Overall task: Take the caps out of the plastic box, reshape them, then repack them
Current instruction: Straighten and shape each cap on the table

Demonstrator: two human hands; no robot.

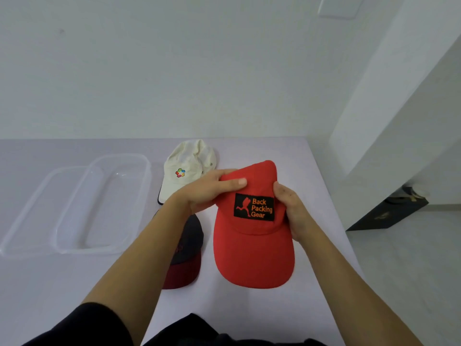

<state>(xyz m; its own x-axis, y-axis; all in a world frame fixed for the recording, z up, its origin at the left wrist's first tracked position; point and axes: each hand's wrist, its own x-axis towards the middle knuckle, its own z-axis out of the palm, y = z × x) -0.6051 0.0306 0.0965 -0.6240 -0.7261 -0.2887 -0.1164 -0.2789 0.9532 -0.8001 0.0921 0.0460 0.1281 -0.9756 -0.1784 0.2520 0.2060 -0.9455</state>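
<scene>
Red cap between both hands, near table edge

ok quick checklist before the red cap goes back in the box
1. Red cap held by both hands, left hand and right hand on its crown: ok.
2. Crown fully reshaped: cannot tell, the top looks pinched.
3. Plastic box open: ok.
4. Box has room: ok, nothing in it.
5. Lid out of the way: ok, it sits left of the box.
6. White cap and dark cap packed: not ok, both lie on the table.
</scene>
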